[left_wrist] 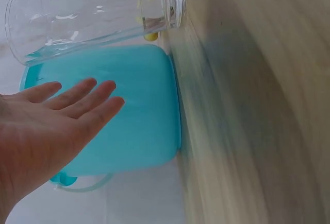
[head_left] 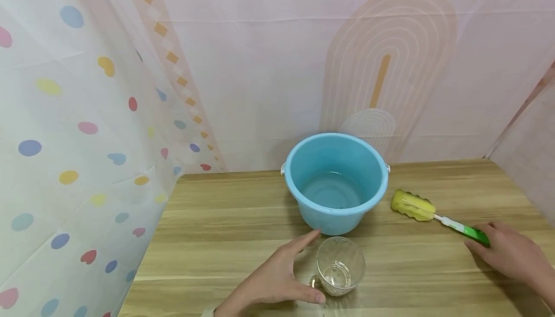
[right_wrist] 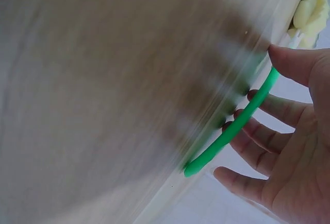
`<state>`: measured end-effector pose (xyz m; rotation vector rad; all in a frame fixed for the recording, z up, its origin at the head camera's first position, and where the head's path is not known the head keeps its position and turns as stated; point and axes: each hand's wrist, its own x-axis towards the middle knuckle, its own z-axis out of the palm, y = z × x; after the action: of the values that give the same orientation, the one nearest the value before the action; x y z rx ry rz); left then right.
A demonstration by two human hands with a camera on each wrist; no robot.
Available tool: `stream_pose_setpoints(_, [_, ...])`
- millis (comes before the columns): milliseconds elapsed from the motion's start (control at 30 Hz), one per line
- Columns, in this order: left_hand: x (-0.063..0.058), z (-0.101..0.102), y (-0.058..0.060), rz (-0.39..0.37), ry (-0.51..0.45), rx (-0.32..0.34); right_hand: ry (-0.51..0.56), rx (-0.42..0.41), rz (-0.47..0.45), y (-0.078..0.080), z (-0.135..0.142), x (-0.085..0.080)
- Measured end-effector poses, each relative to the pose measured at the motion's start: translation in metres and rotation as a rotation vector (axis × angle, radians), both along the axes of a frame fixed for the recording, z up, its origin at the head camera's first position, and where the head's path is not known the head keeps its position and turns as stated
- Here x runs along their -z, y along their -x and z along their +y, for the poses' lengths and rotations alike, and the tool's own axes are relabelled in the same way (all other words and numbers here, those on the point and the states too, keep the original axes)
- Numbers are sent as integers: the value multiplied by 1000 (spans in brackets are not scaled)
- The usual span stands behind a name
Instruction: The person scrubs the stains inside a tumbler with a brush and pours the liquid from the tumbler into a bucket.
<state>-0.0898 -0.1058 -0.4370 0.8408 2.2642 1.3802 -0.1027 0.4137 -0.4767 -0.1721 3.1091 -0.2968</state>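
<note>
A clear glass mug (head_left: 340, 266) stands upright on the wooden table, its handle toward my left hand (head_left: 277, 271). That hand is spread beside the mug, thumb and fingers apart; in the left wrist view a gap shows between the fingers and the glass (left_wrist: 98, 13). On the right lies a bottle brush with a yellow sponge head (head_left: 412, 205) and a green handle (head_left: 472, 232). My right hand (head_left: 513, 252) is over the handle's end. In the right wrist view its loosely bent fingers (right_wrist: 268, 134) are spread around the green handle (right_wrist: 227, 136), without a visible firm grip.
A light blue bucket (head_left: 336, 218) stands behind the mug, with what looks like some water in its bottom. Patterned cloth (head_left: 260, 81) hangs along the back and left of the table (head_left: 208, 240). Pale cloth also hangs at the right edge.
</note>
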Motion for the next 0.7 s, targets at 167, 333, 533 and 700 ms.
stream_pose_setpoints(167, [2, 4, 3, -61, -67, 48, 13, -6, 9, 1, -2, -2])
stream_pose_setpoints(333, [5, 8, 6, -112, -105, 60, 19, -3, -3, 1, 0, -1])
stream_pose_setpoints(533, [9, 14, 11, -193, -182, 96, 28, 1, -6, 1, 2, -1])
stream_pose_setpoints(700, [14, 20, 14, -225, -262, 138, 30, -3, 14, -1, 3, -1])
